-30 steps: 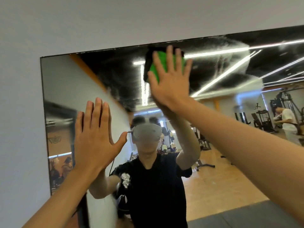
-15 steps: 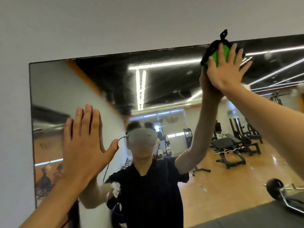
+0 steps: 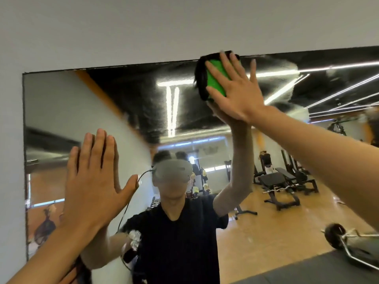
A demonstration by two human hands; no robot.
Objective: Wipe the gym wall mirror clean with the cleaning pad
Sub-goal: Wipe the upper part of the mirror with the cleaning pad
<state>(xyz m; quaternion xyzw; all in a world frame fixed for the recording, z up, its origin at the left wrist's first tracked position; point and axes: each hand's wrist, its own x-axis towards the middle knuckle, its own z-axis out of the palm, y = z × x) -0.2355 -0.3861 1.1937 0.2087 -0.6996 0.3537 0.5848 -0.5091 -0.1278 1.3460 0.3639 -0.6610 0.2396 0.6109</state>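
The gym wall mirror (image 3: 67,111) fills most of the view, its top edge running under a grey wall. A green cleaning pad (image 3: 215,78) with a black fringe sits just below that top edge. My right hand (image 3: 235,93) presses the pad flat against the glass with straight, spread fingers. My left hand (image 3: 92,181) lies flat on the mirror lower left, fingers straight and together, thumb out. Hazy wipe streaks show on the glass around the pad. Most of the pad is hidden under my right hand.
The grey wall (image 3: 143,27) borders the mirror above and at the left. The glass reflects a person in a black shirt, weight benches and a barbell on an orange floor.
My right hand has slid the pad along the top of the mirror, first to the right and then back left. My left hand stays flat on the glass.
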